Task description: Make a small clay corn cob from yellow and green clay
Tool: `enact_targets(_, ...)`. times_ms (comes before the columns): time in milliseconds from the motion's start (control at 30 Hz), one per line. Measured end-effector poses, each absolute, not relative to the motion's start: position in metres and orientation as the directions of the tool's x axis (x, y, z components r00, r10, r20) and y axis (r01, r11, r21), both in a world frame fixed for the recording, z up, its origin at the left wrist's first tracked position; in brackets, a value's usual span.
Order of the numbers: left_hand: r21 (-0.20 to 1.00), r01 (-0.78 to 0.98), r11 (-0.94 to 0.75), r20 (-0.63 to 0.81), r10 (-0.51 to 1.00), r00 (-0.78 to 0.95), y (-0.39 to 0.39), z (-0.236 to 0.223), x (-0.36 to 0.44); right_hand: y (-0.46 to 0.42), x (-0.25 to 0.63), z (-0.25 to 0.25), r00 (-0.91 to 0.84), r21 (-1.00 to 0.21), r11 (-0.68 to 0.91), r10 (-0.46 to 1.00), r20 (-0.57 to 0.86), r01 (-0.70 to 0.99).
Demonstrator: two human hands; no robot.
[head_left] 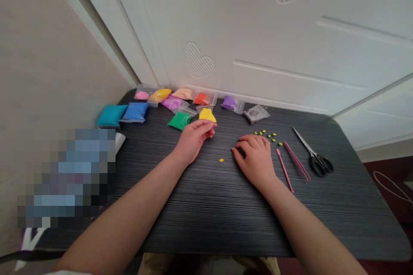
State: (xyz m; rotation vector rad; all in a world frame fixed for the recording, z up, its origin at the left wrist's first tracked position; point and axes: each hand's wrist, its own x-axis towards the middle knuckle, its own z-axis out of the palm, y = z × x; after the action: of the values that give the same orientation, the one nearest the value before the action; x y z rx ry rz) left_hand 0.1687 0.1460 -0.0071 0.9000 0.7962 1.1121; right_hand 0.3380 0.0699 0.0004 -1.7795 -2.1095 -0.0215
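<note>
My left hand (194, 138) is raised over the table, thumb and fingers pressed together in a pinch; whatever they may hold does not show. Just behind it lies a bag of yellow clay (207, 114), partly covered by the fingertips. My right hand (256, 157) rests palm down on the table, fingers curved, thumb apart, seemingly empty. Between the hands sits a small yellow clay piece (221, 160). Several tiny yellow-and-green clay pieces (273, 140) are scattered beyond and beside the right hand's fingers.
Right of my right hand lie a pink clay tool (285, 171), pink tweezers (297, 161) and black-handled scissors (312, 154). Bagged clay lines the back: green (180, 120), purple (229, 102), grey (256, 114), blue (135, 112), teal (112, 115) and others. A blurred-out object (71, 176) occupies the left edge.
</note>
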Motion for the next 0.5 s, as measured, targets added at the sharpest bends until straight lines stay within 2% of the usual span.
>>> enact_targets(500, 0.905, -0.389, 0.171, -0.079, 0.967, 0.241, 0.146, -0.008, 0.17, 0.06, 0.344, 0.005, -0.188, -0.223, 0.239, 0.955, 0.228, 0.945)
